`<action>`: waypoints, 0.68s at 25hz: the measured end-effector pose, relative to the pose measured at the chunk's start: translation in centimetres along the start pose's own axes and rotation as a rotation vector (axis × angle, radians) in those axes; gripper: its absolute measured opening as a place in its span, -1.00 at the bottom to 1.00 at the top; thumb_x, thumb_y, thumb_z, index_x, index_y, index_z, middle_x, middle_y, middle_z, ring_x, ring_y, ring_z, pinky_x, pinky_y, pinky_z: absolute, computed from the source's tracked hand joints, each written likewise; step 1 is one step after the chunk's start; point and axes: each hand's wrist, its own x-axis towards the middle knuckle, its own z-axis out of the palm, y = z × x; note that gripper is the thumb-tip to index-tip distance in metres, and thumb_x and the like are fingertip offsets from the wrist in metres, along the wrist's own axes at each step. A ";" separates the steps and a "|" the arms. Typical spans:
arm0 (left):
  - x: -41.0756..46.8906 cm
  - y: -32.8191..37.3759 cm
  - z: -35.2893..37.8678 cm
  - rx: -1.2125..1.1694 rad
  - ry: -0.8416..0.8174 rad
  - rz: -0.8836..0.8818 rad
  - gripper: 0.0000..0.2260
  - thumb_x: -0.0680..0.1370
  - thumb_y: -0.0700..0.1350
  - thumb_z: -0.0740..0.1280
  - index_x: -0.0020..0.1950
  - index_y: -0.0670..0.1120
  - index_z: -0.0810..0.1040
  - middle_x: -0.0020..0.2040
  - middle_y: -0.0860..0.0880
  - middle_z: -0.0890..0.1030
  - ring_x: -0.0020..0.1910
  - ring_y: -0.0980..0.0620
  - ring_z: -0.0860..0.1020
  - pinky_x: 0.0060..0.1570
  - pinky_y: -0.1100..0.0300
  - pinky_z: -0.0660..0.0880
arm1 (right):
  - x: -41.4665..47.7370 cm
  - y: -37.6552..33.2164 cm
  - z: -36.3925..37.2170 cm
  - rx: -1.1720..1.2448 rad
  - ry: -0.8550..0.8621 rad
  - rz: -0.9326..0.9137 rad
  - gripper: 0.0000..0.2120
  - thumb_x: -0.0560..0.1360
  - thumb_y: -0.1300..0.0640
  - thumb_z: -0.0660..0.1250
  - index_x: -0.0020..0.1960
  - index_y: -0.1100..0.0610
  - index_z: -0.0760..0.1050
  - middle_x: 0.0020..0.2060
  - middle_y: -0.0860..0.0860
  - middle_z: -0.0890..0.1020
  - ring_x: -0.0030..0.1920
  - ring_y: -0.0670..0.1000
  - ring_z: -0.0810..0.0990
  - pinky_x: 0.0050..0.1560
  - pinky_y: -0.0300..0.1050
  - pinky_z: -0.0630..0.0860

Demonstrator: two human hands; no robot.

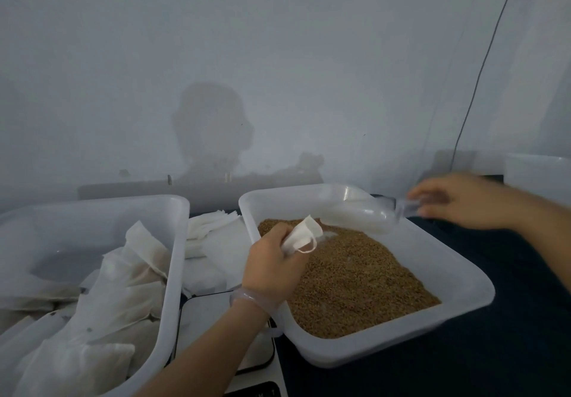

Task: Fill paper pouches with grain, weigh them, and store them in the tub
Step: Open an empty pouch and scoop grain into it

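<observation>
Head view shows the left hand [272, 260] pinching one limp, empty-looking pouch [301, 236] above the grain [355, 279], while the right hand [457, 202], well apart from it, grips the handle of a clear scoop [361, 216] whose bowl points toward the pouch mouth. The scoop is blurred and no grain shows plainly in it, so this pouch looks unfilled and is yet to be weighed. The grain lies in a shallow tray [448, 319] with plenty left. Under the left forearm sits the scale [210, 313], with nothing on the part that shows. Beyond it lies a stack of empty pouches [213, 236]. The tub [173, 257] on the left already holds many filled pouches [123, 279], so the job seems well underway but not finished.
</observation>
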 end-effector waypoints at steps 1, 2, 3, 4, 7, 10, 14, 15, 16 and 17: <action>-0.2 0.5 -0.6 -0.131 -0.015 -0.053 -0.87 0.51 -0.06 0.35 -0.17 -0.09 0.51 -0.37 0.01 0.50 -0.39 0.04 0.46 -0.43 0.26 0.36 | 0.0 0.2 2.2 0.004 -0.062 0.018 -0.71 0.53 0.00 0.30 0.25 -0.11 0.45 0.16 -0.11 0.55 0.11 -0.11 0.49 0.21 -0.10 0.40; -0.4 1.1 -1.2 -0.237 -0.043 -0.111 -0.87 0.53 -0.08 0.33 -0.17 -0.11 0.52 -0.37 -0.02 0.50 -0.36 0.02 0.46 -0.41 0.23 0.37 | 0.0 0.2 4.6 -0.020 -0.129 0.025 -0.72 0.54 -0.03 0.28 0.24 -0.13 0.43 0.13 -0.13 0.55 0.08 -0.14 0.50 0.21 -0.10 0.41; -0.5 1.7 -2.1 -0.302 -0.083 -0.164 -0.85 0.55 -0.09 0.30 -0.19 -0.10 0.54 -0.35 -0.03 0.51 -0.34 0.01 0.47 -0.40 0.22 0.39 | 0.0 -0.2 7.0 -0.047 -0.190 0.023 -0.74 0.53 -0.07 0.27 0.22 -0.15 0.43 0.10 -0.16 0.55 0.05 -0.15 0.50 0.22 -0.10 0.40; -0.6 2.2 -3.1 -0.328 -0.132 -0.209 -0.82 0.56 -0.07 0.28 -0.20 -0.07 0.57 -0.33 -0.03 0.54 -0.32 0.01 0.50 -0.36 0.23 0.43 | 0.0 -0.6 8.9 -0.071 -0.238 0.015 -0.75 0.53 -0.10 0.27 0.20 -0.17 0.44 0.11 -0.17 0.56 0.05 -0.16 0.49 0.24 -0.10 0.38; -0.5 2.5 -6.7 -0.355 -0.360 -0.194 -0.78 0.56 0.07 0.23 -0.02 0.05 0.64 -0.10 0.11 0.67 -0.07 0.14 0.61 -0.07 0.31 0.50 | 1.0 -1.5 11.1 -0.178 -0.282 0.015 -0.69 0.48 -0.19 0.30 0.21 -0.22 0.44 0.18 -0.20 0.53 0.13 -0.15 0.48 0.31 -0.07 0.31; -0.2 1.4 -9.9 -0.332 -0.555 -0.096 -0.68 0.55 0.12 0.17 0.22 0.08 0.53 0.20 0.10 0.58 0.23 0.15 0.50 0.29 0.17 0.38 | 2.0 -5.2 9.5 0.186 -0.164 -0.108 -0.53 0.34 -0.30 0.38 0.21 -0.25 0.45 0.15 -0.31 0.52 0.15 -0.23 0.50 0.24 -0.15 0.40; 0.1 -0.5 -11.7 -0.165 -0.592 -0.084 -0.67 0.53 0.24 0.12 0.30 0.44 0.27 0.49 0.22 0.19 0.46 0.23 0.15 0.46 0.17 0.06 | 2.3 -14.3 8.8 1.038 -0.210 -0.411 -0.58 0.31 -0.12 0.49 0.13 -0.05 0.55 -0.03 -0.13 0.68 0.03 -0.16 0.63 -0.03 -0.32 0.54; 0.0 -0.7 -11.9 -0.103 -0.621 -0.039 -0.66 0.53 0.23 0.07 0.29 0.49 0.20 0.51 0.28 0.06 0.47 0.29 0.05 0.45 0.22 0.00 | 2.7 -16.0 9.3 1.118 -0.237 -0.426 -0.59 0.31 -0.02 0.52 0.11 0.05 0.54 -0.07 -0.07 0.70 0.00 -0.11 0.65 -0.05 -0.29 0.56; 0.0 -1.0 -12.1 -0.059 -0.649 -0.001 -0.64 0.53 0.22 0.02 0.31 0.48 0.13 0.51 0.32 -0.04 0.46 0.34 -0.02 0.43 0.25 -0.03 | 3.0 -17.3 9.9 1.167 -0.245 -0.416 -0.59 0.28 0.04 0.53 0.08 0.12 0.54 -0.10 -0.02 0.70 -0.03 -0.07 0.66 -0.05 -0.24 0.58; -0.1 -1.2 -12.2 -0.034 -0.665 0.018 -0.65 0.54 0.23 0.00 0.32 0.47 0.08 0.50 0.33 -0.09 0.45 0.36 -0.06 0.42 0.27 -0.05 | 3.3 -18.2 10.5 1.197 -0.226 -0.397 -0.60 0.26 0.10 0.52 0.05 0.15 0.54 -0.12 0.02 0.71 -0.05 -0.04 0.67 -0.05 -0.21 0.59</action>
